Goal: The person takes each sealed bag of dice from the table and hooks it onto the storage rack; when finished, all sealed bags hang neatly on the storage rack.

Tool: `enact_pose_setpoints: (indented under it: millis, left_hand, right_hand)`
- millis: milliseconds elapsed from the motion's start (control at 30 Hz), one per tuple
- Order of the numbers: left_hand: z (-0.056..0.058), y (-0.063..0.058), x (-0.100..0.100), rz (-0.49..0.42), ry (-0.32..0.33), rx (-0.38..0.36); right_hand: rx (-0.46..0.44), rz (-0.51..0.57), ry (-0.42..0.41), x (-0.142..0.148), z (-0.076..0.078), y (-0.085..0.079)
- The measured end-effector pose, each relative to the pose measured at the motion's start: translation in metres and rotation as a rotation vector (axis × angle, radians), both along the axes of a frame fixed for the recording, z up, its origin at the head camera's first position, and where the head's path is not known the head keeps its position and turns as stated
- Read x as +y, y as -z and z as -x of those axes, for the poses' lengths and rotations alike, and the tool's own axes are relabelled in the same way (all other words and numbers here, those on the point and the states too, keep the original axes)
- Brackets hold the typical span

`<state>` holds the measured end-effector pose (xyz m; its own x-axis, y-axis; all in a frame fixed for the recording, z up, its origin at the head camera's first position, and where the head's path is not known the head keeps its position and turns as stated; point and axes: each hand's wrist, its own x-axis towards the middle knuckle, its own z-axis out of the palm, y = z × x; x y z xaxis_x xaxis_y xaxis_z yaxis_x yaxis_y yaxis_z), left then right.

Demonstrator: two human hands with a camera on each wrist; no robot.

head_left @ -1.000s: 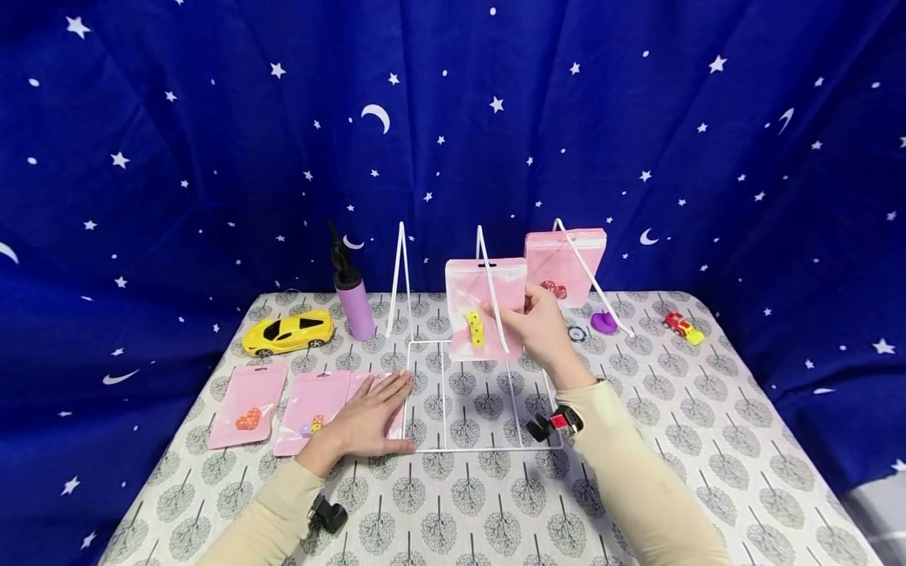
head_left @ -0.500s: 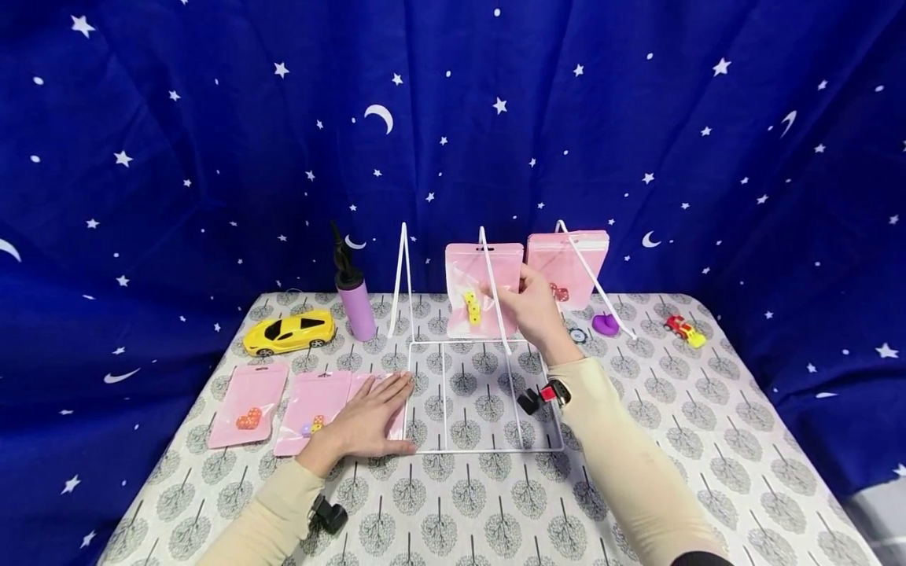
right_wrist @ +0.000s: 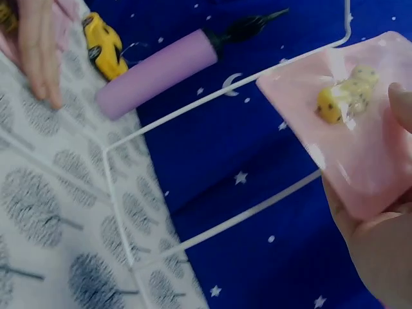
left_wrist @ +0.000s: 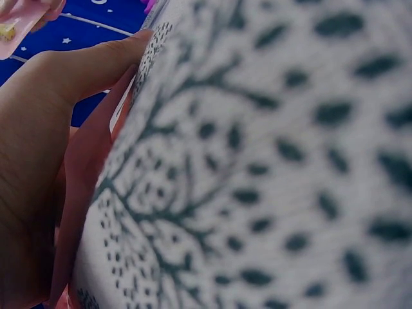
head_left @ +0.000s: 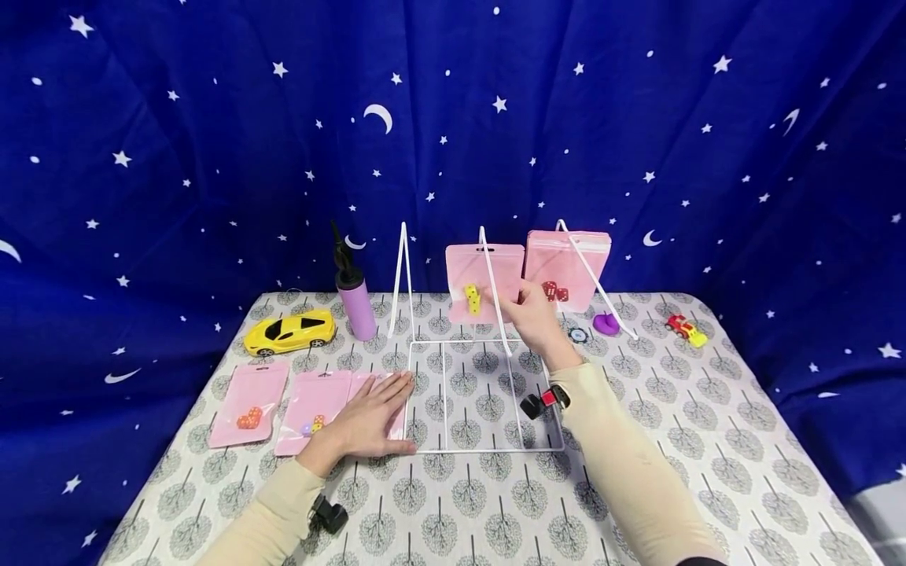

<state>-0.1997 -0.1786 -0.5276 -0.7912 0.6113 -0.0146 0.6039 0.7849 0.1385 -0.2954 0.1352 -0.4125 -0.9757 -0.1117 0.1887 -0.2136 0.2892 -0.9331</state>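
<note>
My right hand [head_left: 535, 321] pinches a pink zip pouch [head_left: 460, 271] of yellow dice by its lower right part. The pouch hangs at the middle prong of a white wire rack [head_left: 488, 450], its top slot near the prong's tip; whether the wire passes through the slot I cannot tell. In the right wrist view, the yellow dice [right_wrist: 344, 100] show through the pouch. My left hand [head_left: 371, 420] lies flat, fingers spread, over another pink pouch [head_left: 398, 428] and against the rack's left side. A stack of pink pouches [head_left: 566, 259] with red dice hangs on the right prong.
Two pink pouches with dice, a left one [head_left: 248, 393] and a nearer one [head_left: 311, 397], lie left of the rack. Behind them stand a yellow toy car [head_left: 290, 334] and a purple hand pump [head_left: 357, 310]. A purple object [head_left: 605, 323] and small toy vehicle [head_left: 684, 330] sit right.
My right hand has raised the yellow-dice pouch and pushed it back along the middle prong, and its lower edge has come up. The left hand has stayed in place.
</note>
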Motion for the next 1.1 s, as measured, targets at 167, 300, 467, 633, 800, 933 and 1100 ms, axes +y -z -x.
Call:
enact_pose_setpoints:
  millis: [167, 300, 467, 633, 800, 933, 1100]
  left_hand:
    - [0.0, 0.001, 0.0, -0.01, 0.001, 0.002]
    - [0.001, -0.001, 0.0, -0.01, 0.004, 0.006]
    - [0.0, -0.002, 0.0, -0.004, 0.008, 0.0]
    - [0.0, -0.002, 0.001, -0.004, 0.005, 0.0]
    - [0.0, 0.0, 0.002, -0.002, 0.001, -0.005]
    - [-0.001, 0.001, 0.001, -0.001, 0.001, -0.004]
    - [-0.001, 0.0, 0.001, -0.002, 0.004, -0.005]
  right_hand:
    - [0.009, -0.007, -0.022, 0.007, -0.002, 0.015]
    - [0.009, -0.023, -0.065, 0.015, -0.004, 0.03]
    - [-0.001, -0.158, -0.123, 0.028, -0.01, 0.047]
    - [0.045, -0.234, -0.175, 0.043, -0.022, 0.056]
    - [0.094, -0.292, -0.222, 0.062, -0.036, 0.063]
    - [0.089, -0.4, -0.21, 0.076, -0.05, 0.07]
    - [0.129, -0.575, -0.201, 0.089, -0.065, 0.078]
